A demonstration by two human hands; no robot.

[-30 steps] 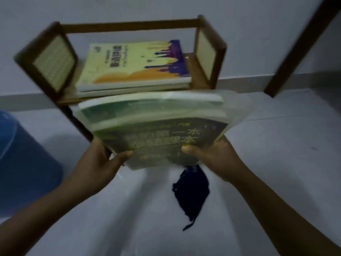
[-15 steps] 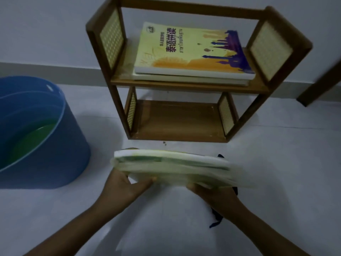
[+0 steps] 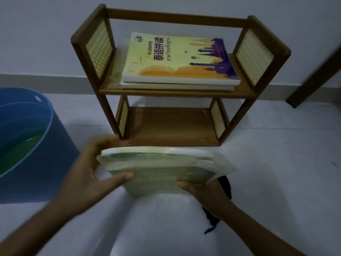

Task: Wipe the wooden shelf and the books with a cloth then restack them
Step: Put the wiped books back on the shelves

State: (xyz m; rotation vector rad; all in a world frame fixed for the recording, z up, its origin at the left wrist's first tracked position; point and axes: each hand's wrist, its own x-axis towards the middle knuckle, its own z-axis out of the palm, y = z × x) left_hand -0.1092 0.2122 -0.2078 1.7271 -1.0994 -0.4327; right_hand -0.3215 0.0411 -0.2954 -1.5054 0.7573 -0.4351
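A small two-tier wooden shelf (image 3: 177, 93) with woven side panels stands on the floor against the wall. On its upper board lies a yellow book (image 3: 177, 58) atop a pale one (image 3: 177, 86); the lower board is bare. Just in front of the lower tier I hold a stack of greenish books (image 3: 156, 167), partly in a clear plastic cover. My left hand (image 3: 88, 172) grips its left end, and my right hand (image 3: 204, 193) holds its right underside. A dark cloth (image 3: 224, 187) lies on the floor, mostly hidden under my right hand.
A blue bucket (image 3: 46, 163) with greenish water stands on the floor to the left of the shelf. A dark wooden post (image 3: 313, 78) leans along the wall at the right. The floor is pale tile.
The stack of greenish books has come down from the upper tier's level to floor height in front of the lower tier. The view has tilted down, bringing the bucket and lower board into sight.
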